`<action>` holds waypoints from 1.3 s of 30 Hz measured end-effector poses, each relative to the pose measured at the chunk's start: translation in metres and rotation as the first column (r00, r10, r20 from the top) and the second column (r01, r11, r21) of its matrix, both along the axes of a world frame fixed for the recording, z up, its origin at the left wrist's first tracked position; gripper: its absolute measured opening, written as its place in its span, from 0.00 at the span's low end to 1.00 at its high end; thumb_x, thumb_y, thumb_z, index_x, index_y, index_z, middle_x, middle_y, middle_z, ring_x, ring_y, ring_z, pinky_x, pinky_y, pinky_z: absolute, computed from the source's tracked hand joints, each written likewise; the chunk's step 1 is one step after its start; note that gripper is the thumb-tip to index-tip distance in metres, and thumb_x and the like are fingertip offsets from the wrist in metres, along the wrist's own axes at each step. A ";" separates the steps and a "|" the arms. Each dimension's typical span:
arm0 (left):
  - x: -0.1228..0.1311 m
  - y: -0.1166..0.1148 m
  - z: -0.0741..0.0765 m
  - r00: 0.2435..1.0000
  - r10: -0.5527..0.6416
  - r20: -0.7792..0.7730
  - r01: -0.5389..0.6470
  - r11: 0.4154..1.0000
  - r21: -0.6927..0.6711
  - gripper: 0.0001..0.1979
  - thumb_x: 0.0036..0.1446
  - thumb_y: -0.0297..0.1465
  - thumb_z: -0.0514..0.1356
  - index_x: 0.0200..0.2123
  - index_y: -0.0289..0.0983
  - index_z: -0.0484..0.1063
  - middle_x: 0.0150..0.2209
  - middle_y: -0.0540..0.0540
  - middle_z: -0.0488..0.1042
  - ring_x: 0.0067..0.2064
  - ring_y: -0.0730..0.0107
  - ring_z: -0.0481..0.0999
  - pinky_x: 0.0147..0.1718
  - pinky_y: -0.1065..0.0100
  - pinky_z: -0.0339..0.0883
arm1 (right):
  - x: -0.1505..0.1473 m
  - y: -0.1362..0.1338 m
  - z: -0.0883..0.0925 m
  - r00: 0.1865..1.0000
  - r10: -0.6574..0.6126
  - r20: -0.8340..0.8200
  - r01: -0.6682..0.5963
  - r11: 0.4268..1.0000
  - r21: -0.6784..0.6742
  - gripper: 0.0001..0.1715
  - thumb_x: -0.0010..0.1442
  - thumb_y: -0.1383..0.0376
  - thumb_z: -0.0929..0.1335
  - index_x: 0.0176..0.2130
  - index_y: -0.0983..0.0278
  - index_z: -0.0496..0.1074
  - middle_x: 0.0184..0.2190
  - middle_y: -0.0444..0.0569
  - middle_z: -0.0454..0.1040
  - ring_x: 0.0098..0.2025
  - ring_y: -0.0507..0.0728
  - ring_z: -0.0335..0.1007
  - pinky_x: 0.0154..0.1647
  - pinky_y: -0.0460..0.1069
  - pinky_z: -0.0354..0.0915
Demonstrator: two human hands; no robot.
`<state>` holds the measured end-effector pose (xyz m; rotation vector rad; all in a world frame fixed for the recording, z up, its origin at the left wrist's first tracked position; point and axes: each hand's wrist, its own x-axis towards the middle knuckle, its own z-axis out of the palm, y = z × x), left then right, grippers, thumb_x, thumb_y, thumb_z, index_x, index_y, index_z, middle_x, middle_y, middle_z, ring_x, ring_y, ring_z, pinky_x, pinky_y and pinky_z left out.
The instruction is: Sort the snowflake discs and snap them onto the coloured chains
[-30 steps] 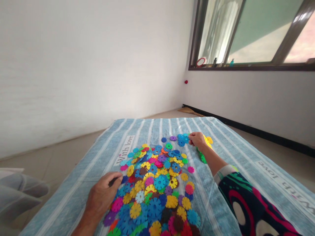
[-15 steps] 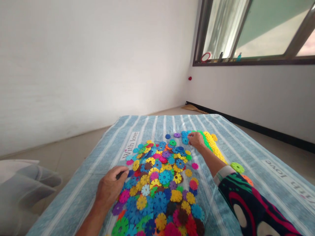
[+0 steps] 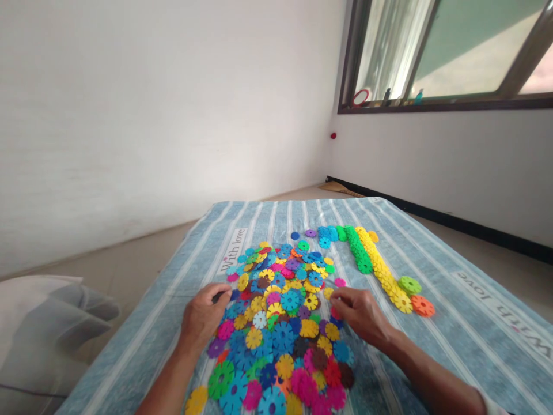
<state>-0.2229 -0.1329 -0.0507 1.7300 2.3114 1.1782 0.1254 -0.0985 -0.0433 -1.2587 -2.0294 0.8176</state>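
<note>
A large pile of notched plastic discs (image 3: 283,337) in many colours lies on the striped blue cloth (image 3: 142,323). My left hand (image 3: 207,311) rests at the pile's left edge, its fingers curled together beside a dark blue disc; what they hold, if anything, is hidden. At the right edge is my right hand (image 3: 356,311), fingers pinched near a yellow disc and a pink one; its fingertips are too small to read. Farther right, yellow discs (image 3: 382,271) and green discs (image 3: 358,251) form overlapping rows, with blue discs (image 3: 326,235) at the far end.
A lime green disc (image 3: 409,285) and an orange disc (image 3: 422,306) lie by the near end of the yellow row. Sheer pale fabric (image 3: 52,328) is at the left. Behind are a white wall (image 3: 173,104) and a window (image 3: 466,52).
My right hand has come back from the blue discs at the far end to the right edge of the pile, uncovering the rows. My left hand has stayed almost where it was.
</note>
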 end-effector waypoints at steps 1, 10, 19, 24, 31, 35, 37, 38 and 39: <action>0.000 0.000 0.000 1.000 -0.001 0.000 0.001 1.000 -0.001 0.14 0.46 0.40 0.54 0.27 0.42 0.77 0.33 0.48 0.82 0.36 0.63 0.80 0.40 0.68 0.72 | 0.003 -0.011 -0.002 1.000 0.009 -0.001 -0.009 1.000 -0.024 0.15 0.58 0.61 0.62 0.25 0.64 0.72 0.19 0.42 0.67 0.24 0.51 0.63 0.26 0.45 0.54; -0.002 -0.002 -0.001 0.999 -0.039 -0.024 0.039 0.999 -0.015 0.14 0.48 0.41 0.54 0.29 0.41 0.77 0.34 0.47 0.82 0.38 0.62 0.80 0.42 0.66 0.72 | 0.004 -0.056 -0.028 0.998 0.031 -0.048 -0.032 0.999 -0.020 0.17 0.61 0.60 0.60 0.29 0.64 0.73 0.26 0.46 0.73 0.29 0.53 0.67 0.32 0.46 0.60; -0.005 -0.003 -0.007 0.999 -0.032 -0.018 0.031 0.999 -0.028 0.14 0.46 0.40 0.55 0.30 0.41 0.77 0.36 0.47 0.81 0.39 0.60 0.79 0.45 0.62 0.72 | 0.003 -0.053 -0.029 0.994 0.057 -0.098 -0.059 0.998 -0.008 0.18 0.62 0.59 0.60 0.30 0.66 0.73 0.24 0.44 0.70 0.27 0.52 0.64 0.31 0.46 0.58; -0.004 -0.005 -0.004 0.999 -0.030 -0.016 0.029 0.999 -0.020 0.13 0.45 0.40 0.56 0.29 0.41 0.77 0.36 0.47 0.82 0.40 0.60 0.79 0.45 0.62 0.72 | 0.002 -0.052 -0.033 0.990 0.065 -0.125 -0.068 0.998 -0.017 0.16 0.61 0.61 0.61 0.29 0.65 0.72 0.23 0.43 0.68 0.27 0.51 0.63 0.30 0.45 0.56; 0.002 -0.009 0.001 0.997 0.051 0.059 -0.051 0.999 0.010 0.13 0.44 0.40 0.57 0.28 0.41 0.77 0.35 0.46 0.82 0.40 0.58 0.80 0.47 0.59 0.72 | 0.001 -0.053 -0.035 0.987 0.081 -0.137 -0.085 0.996 -0.023 0.16 0.61 0.62 0.60 0.28 0.65 0.71 0.21 0.41 0.66 0.25 0.50 0.62 0.28 0.45 0.54; 0.031 -0.011 0.038 0.988 0.053 0.144 -0.069 0.992 0.110 0.16 0.44 0.42 0.58 0.30 0.38 0.78 0.39 0.44 0.82 0.45 0.54 0.79 0.52 0.56 0.69 | 0.001 -0.053 -0.034 0.987 0.085 -0.136 -0.088 0.996 -0.013 0.15 0.61 0.63 0.60 0.28 0.65 0.70 0.22 0.42 0.67 0.26 0.51 0.63 0.29 0.44 0.55; 0.053 -0.020 0.066 0.975 -0.054 0.216 0.027 0.992 0.125 0.16 0.46 0.43 0.60 0.33 0.38 0.79 0.38 0.44 0.82 0.44 0.56 0.79 0.50 0.57 0.71 | 0.001 -0.052 -0.034 0.987 0.088 -0.136 -0.091 0.996 -0.014 0.15 0.61 0.63 0.60 0.28 0.65 0.70 0.23 0.42 0.68 0.27 0.51 0.64 0.30 0.44 0.55; 0.064 -0.029 0.079 0.957 -0.139 0.253 0.109 0.986 0.128 0.17 0.48 0.43 0.61 0.36 0.38 0.79 0.38 0.45 0.82 0.43 0.57 0.79 0.48 0.58 0.72 | 0.000 -0.052 -0.034 0.987 0.088 -0.137 -0.091 0.996 -0.014 0.14 0.61 0.63 0.60 0.28 0.64 0.70 0.23 0.43 0.68 0.27 0.51 0.65 0.30 0.44 0.56; 0.073 -0.040 0.090 0.934 -0.229 0.273 0.197 0.970 0.140 0.18 0.49 0.43 0.62 0.40 0.39 0.78 0.38 0.45 0.82 0.43 0.58 0.79 0.46 0.59 0.73 | 0.000 -0.052 -0.034 0.986 0.087 -0.139 -0.090 0.996 -0.012 0.14 0.61 0.64 0.61 0.28 0.64 0.70 0.23 0.43 0.69 0.27 0.51 0.65 0.30 0.44 0.56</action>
